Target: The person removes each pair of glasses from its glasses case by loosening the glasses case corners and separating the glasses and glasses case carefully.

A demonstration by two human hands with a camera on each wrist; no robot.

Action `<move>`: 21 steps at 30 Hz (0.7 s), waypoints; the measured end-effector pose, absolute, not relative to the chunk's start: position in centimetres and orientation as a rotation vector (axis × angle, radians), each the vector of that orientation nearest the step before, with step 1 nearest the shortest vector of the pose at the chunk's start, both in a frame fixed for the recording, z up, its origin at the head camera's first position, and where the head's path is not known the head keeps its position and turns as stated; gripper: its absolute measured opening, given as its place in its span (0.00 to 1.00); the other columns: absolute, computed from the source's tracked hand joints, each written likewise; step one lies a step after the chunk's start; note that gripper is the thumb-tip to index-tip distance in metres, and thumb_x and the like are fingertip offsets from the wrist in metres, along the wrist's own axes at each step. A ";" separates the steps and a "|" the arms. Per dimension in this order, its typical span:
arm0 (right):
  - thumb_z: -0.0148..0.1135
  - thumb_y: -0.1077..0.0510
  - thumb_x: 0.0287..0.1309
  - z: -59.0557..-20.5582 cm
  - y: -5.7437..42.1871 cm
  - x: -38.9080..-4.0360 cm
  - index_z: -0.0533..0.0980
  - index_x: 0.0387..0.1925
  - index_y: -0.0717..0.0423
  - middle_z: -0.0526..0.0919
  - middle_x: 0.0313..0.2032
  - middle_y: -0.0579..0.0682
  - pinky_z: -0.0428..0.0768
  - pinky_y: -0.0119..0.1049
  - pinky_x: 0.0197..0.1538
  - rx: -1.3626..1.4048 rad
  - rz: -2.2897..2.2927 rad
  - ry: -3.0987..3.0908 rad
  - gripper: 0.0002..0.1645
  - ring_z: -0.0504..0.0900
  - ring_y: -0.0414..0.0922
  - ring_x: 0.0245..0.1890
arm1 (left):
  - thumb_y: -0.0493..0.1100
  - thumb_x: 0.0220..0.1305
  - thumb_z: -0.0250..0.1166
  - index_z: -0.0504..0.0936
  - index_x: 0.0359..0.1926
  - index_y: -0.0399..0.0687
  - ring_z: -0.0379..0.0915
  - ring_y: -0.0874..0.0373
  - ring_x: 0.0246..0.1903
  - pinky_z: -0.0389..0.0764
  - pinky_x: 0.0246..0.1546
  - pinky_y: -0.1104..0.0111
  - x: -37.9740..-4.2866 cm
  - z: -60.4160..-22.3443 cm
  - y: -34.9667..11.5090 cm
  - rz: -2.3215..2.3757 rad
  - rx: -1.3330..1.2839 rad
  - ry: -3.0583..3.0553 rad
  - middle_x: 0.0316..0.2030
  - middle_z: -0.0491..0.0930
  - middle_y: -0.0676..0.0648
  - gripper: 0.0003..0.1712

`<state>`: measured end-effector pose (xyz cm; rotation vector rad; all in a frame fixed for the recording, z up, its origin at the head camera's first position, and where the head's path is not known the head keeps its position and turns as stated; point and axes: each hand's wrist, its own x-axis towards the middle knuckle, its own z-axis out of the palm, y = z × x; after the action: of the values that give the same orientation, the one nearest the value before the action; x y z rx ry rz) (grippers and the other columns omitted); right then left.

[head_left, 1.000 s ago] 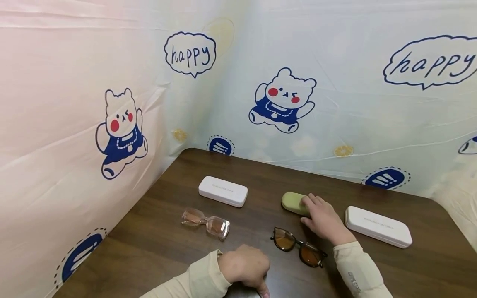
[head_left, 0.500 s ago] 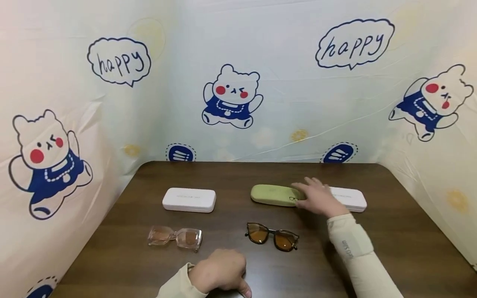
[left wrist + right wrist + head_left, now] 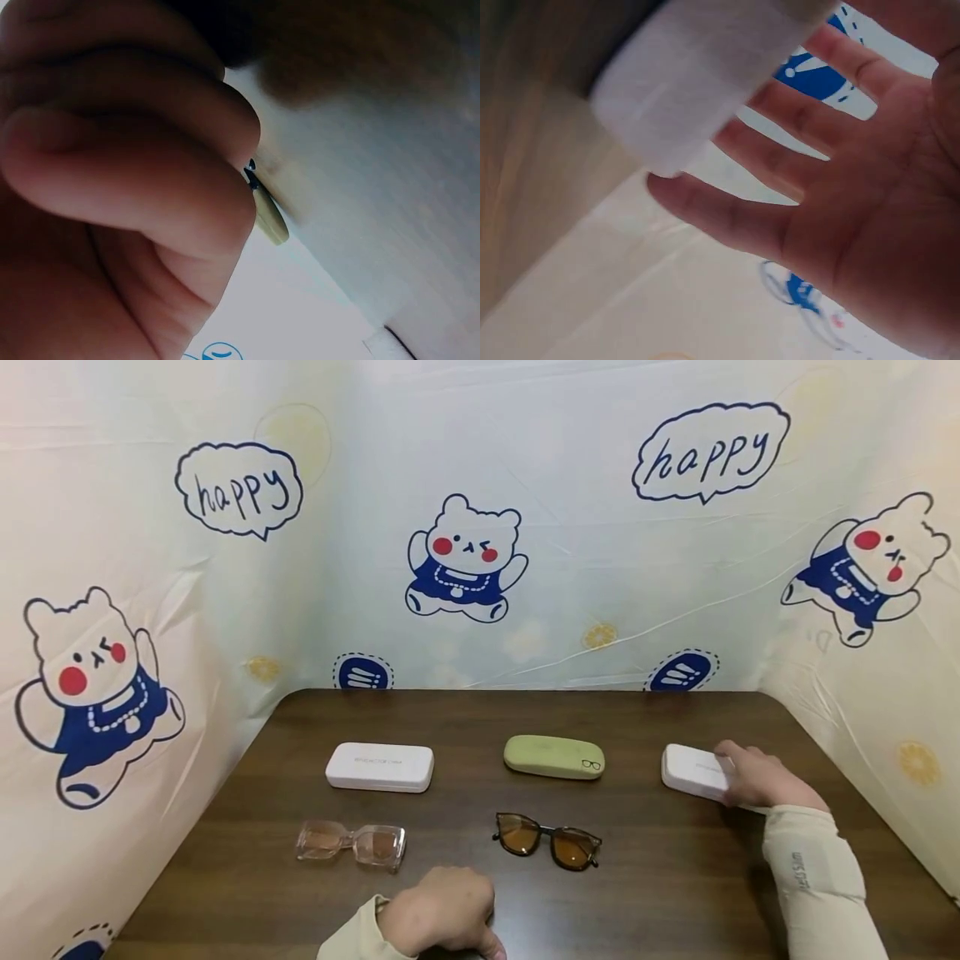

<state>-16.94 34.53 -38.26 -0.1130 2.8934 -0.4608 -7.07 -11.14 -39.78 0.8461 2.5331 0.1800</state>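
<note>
Toward the far right of the table, my right hand (image 3: 761, 777) grips the right end of a white glasses case (image 3: 693, 772), thumb on its near side. The right wrist view shows spread fingers (image 3: 739, 217) with their tips at the edge of that case (image 3: 675, 90). At the front edge my left hand (image 3: 442, 906) rests low with its thumb pointing down. Its fingers (image 3: 150, 176) are curled toward the palm in the left wrist view, nothing showing between them. A green glasses case (image 3: 553, 756) lies left of the white one, with black-framed sunglasses (image 3: 547, 841) in front of it.
Another white glasses case (image 3: 380, 767) stands at the back left. Clear-framed sunglasses (image 3: 351, 843) lie in front of it on the brown table (image 3: 247, 902). A printed curtain (image 3: 585, 585) hangs close behind the table and along both sides.
My right hand has left the green case and moved right to the right-hand white case, which now sits slightly turned and farther right. The view has swung right. My left hand stays in place.
</note>
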 end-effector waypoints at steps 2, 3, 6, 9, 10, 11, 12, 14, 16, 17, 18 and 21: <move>0.73 0.65 0.42 -38.1 34.7 -16.2 0.68 0.56 0.63 0.74 0.42 0.70 0.74 0.61 0.41 -0.146 -0.450 2.872 0.37 0.74 0.64 0.37 | 0.65 0.51 0.75 0.81 0.16 0.58 0.67 0.63 0.17 0.71 0.19 0.64 -7.1 -39.7 -11.1 0.189 0.835 2.524 0.16 0.72 0.61 0.23; 0.73 0.66 0.42 -38.1 34.6 -15.8 0.68 0.55 0.62 0.74 0.40 0.69 0.74 0.59 0.40 -0.160 -0.440 2.862 0.36 0.74 0.62 0.36 | 0.65 0.50 0.75 0.80 0.16 0.58 0.67 0.63 0.17 0.71 0.19 0.64 -7.1 -39.7 -11.1 0.191 0.834 2.525 0.16 0.72 0.61 0.23; 0.74 0.66 0.39 -38.2 34.2 -14.4 0.68 0.52 0.59 0.74 0.37 0.65 0.74 0.55 0.37 -0.225 -0.398 2.864 0.36 0.74 0.60 0.33 | 0.65 0.50 0.76 0.80 0.16 0.57 0.67 0.63 0.17 0.71 0.19 0.64 -7.1 -39.6 -11.1 0.189 0.827 2.529 0.16 0.72 0.61 0.23; 0.77 0.65 0.33 -38.7 33.7 -12.4 0.69 0.50 0.55 0.74 0.35 0.60 0.74 0.52 0.34 -0.281 -0.382 2.903 0.38 0.75 0.57 0.30 | 0.66 0.49 0.76 0.80 0.17 0.57 0.67 0.64 0.18 0.71 0.19 0.64 -7.0 -39.6 -10.8 0.159 0.832 2.547 0.17 0.73 0.60 0.23; 0.78 0.64 0.31 -39.0 33.6 -11.6 0.69 0.49 0.54 0.74 0.34 0.59 0.74 0.51 0.33 -0.314 -0.377 2.929 0.39 0.75 0.56 0.30 | 0.66 0.49 0.76 0.80 0.17 0.58 0.67 0.64 0.18 0.72 0.20 0.64 -7.0 -39.6 -10.7 0.146 0.837 2.553 0.17 0.73 0.60 0.23; 0.79 0.63 0.27 -39.2 33.4 -10.7 0.70 0.48 0.52 0.74 0.33 0.57 0.74 0.50 0.32 -0.339 -0.371 2.957 0.40 0.75 0.55 0.29 | 0.66 0.48 0.76 0.80 0.17 0.58 0.67 0.64 0.19 0.72 0.20 0.64 -6.9 -39.6 -10.6 0.126 0.846 2.564 0.18 0.73 0.60 0.22; 0.80 0.62 0.25 -39.5 33.2 -9.8 0.70 0.47 0.51 0.74 0.33 0.56 0.74 0.50 0.32 -0.361 -0.366 2.982 0.41 0.75 0.55 0.29 | 0.66 0.48 0.76 0.80 0.18 0.59 0.67 0.64 0.19 0.73 0.21 0.64 -6.9 -39.6 -10.5 0.109 0.853 2.574 0.18 0.73 0.60 0.22; 0.82 0.61 0.21 -40.1 32.8 -8.1 0.71 0.47 0.50 0.75 0.33 0.54 0.74 0.51 0.31 -0.403 -0.364 3.009 0.43 0.75 0.55 0.30 | 0.67 0.47 0.76 0.81 0.18 0.59 0.68 0.64 0.20 0.74 0.22 0.63 -6.8 -39.7 -10.3 0.085 0.856 2.590 0.18 0.74 0.60 0.22; 0.83 0.61 0.20 -40.3 32.1 -6.6 0.72 0.47 0.48 0.77 0.35 0.53 0.75 0.52 0.33 -0.420 -0.350 3.021 0.44 0.76 0.56 0.32 | 0.68 0.45 0.76 0.80 0.18 0.59 0.68 0.63 0.20 0.75 0.23 0.62 -6.9 -39.6 -10.2 0.060 0.865 2.617 0.18 0.74 0.59 0.23; 0.83 0.61 0.19 -40.5 31.8 -5.9 0.72 0.47 0.47 0.77 0.36 0.52 0.76 0.53 0.34 -0.430 -0.344 3.020 0.44 0.77 0.56 0.33 | 0.68 0.44 0.76 0.80 0.18 0.59 0.69 0.63 0.21 0.75 0.24 0.62 -6.9 -39.6 -10.1 0.052 0.866 2.631 0.19 0.74 0.58 0.24; 0.83 0.62 0.20 -40.5 31.3 -5.3 0.73 0.47 0.47 0.78 0.37 0.52 0.77 0.55 0.35 -0.444 -0.347 3.003 0.43 0.77 0.57 0.35 | 0.69 0.43 0.76 0.79 0.18 0.58 0.69 0.63 0.21 0.76 0.24 0.61 -6.9 -39.6 -10.1 0.047 0.867 2.641 0.19 0.74 0.58 0.24; 0.84 0.59 0.25 -40.8 29.5 -3.9 0.74 0.48 0.45 0.78 0.41 0.52 0.78 0.61 0.35 -0.526 -0.374 2.944 0.42 0.78 0.61 0.39 | 0.70 0.41 0.76 0.79 0.18 0.58 0.70 0.62 0.22 0.76 0.26 0.61 -6.8 -39.6 -10.2 0.022 0.868 2.679 0.19 0.75 0.57 0.25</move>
<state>-3.92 29.49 -40.77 -0.5258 2.9440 -0.3741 -6.81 -10.21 -39.56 0.8684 2.6792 0.0216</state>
